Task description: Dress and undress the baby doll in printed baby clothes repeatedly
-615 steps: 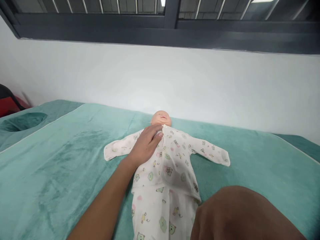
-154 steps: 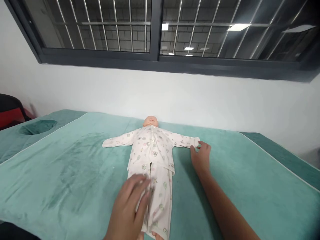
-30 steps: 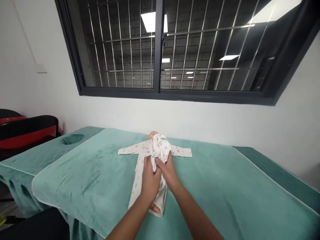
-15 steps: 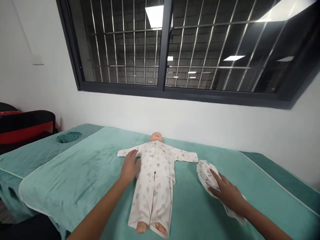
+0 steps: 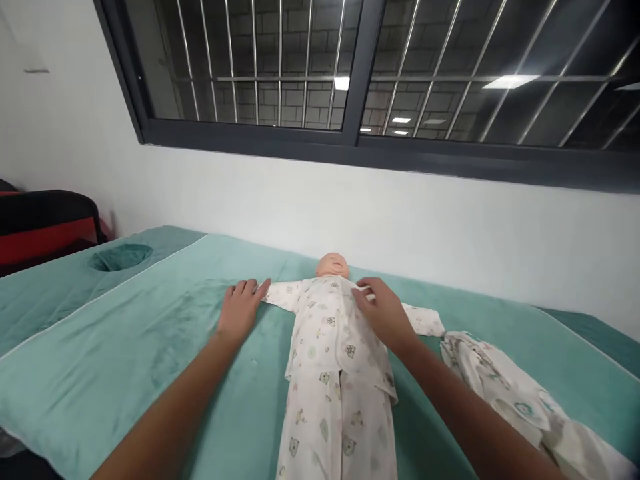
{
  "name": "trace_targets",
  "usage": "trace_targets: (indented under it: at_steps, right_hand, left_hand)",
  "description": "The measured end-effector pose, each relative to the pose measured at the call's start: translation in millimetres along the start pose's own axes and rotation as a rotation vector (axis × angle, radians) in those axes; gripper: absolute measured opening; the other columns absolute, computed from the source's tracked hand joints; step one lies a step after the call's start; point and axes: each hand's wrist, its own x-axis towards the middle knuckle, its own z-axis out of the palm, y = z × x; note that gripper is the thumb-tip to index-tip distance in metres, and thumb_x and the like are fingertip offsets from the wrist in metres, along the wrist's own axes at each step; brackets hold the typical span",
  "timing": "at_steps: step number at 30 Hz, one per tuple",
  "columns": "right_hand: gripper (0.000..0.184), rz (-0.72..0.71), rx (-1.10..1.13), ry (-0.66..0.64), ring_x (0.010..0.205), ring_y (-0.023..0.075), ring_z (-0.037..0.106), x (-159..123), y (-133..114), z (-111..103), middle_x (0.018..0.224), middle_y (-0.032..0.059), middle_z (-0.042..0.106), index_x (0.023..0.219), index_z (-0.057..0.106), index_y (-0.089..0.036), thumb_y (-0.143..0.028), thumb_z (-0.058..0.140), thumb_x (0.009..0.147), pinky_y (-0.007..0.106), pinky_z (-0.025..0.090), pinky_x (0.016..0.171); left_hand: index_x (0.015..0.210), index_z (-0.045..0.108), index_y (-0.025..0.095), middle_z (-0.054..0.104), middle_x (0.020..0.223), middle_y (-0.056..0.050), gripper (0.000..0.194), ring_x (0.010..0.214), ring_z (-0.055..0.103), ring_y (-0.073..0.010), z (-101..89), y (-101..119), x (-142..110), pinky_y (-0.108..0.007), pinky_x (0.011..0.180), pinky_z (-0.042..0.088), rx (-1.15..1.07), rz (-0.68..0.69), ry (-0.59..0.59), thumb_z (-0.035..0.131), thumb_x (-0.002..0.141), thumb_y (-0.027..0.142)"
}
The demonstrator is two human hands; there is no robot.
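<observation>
- Doll on its back in the middle of the green-covered bed, head toward the wall, arms spread, in white pyjama top and trousers.
- Hands apart: the left hand covers one sleeve end, the right hand touches the top's upper chest. Cannot tell whether either grips cloth.
- Crumpled white patterned cloth just beside the other cuff; the right hand hides part of that sleeve.
- Hole in the bed, at left; black-and-red object beyond.
- Dark-framed, barred window above.
- Bear prints on the pyjamas; finer marks too small to read.
</observation>
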Motion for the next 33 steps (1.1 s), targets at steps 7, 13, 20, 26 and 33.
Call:
trace_targets:
  at_steps: [7, 13, 20, 26, 33]
  right_hand:
    - [0.023, 0.147, -0.289, -0.219, 0.073, 0.0238, 0.057, 64, -20, 33, 0.079, 0.0100, 0.062, 0.075, 0.056, -0.020, -0.041, 0.051, 0.083, 0.031, 0.037, 0.062]
    - [0.032, 0.133, -0.120, -0.103, 0.064, 0.0174, 0.049, 54, 5, 45, 0.068, 0.0038, 0.058, 0.064, 0.048, -0.021, -0.037, 0.035, 0.089, 0.028, 0.031, 0.058]
    - [0.032, 0.101, 0.079, -0.043, 0.066, 0.0138, 0.049, 57, 26, 45, 0.069, -0.0019, 0.059, 0.066, 0.051, -0.020, -0.042, 0.039, 0.086, 0.024, 0.034, 0.061]
    - [0.031, 0.124, 0.151, 0.055, 0.063, 0.0130, 0.044, 64, 33, 55, 0.062, -0.0041, 0.050, 0.060, 0.045, -0.020, -0.041, 0.044, 0.083, 0.024, 0.032, 0.059]
    - [0.035, 0.257, 0.240, 0.320, 0.059, 0.0126, 0.039, 29, 24, 52, 0.056, -0.0049, 0.045, 0.059, 0.043, -0.021, -0.045, 0.047, 0.084, 0.025, 0.031, 0.058]
  left_hand:
    - [0.130, 0.054, 0.020, 0.055, 0.126, -0.015, 0.056, 0.118, 0.046, -0.0305, -5.9, 2, -31, -0.048, 0.095, 0.038, -0.078, -0.154, -0.040, 0.036, 0.080, 0.001]
    - [0.120, 0.060, 0.019, 0.058, 0.128, -0.008, 0.052, 0.121, 0.050, -0.0217, -17.3, 55, -20, -0.037, 0.105, 0.039, -0.619, -0.131, 0.222, 0.037, 0.077, 0.002]
    - [0.112, 0.066, 0.019, 0.066, 0.121, -0.006, 0.036, 0.114, 0.058, -0.0211, -30.6, 135, 69, -0.037, 0.103, 0.042, -1.132, -0.005, -0.087, 0.038, 0.090, 0.021]
    - [0.127, 0.057, 0.022, 0.056, 0.133, -0.006, 0.043, 0.125, 0.048, -0.0203, -16.3, 132, 75, -0.037, 0.108, 0.035, -1.110, 0.209, -0.136, 0.032, 0.092, 0.019]
    - [0.111, 0.065, 0.026, 0.056, 0.131, -0.001, 0.031, 0.126, 0.046, -0.0177, -29.7, 128, 53, -0.033, 0.109, 0.034, -1.147, 0.114, -0.102, 0.040, 0.092, 0.022]
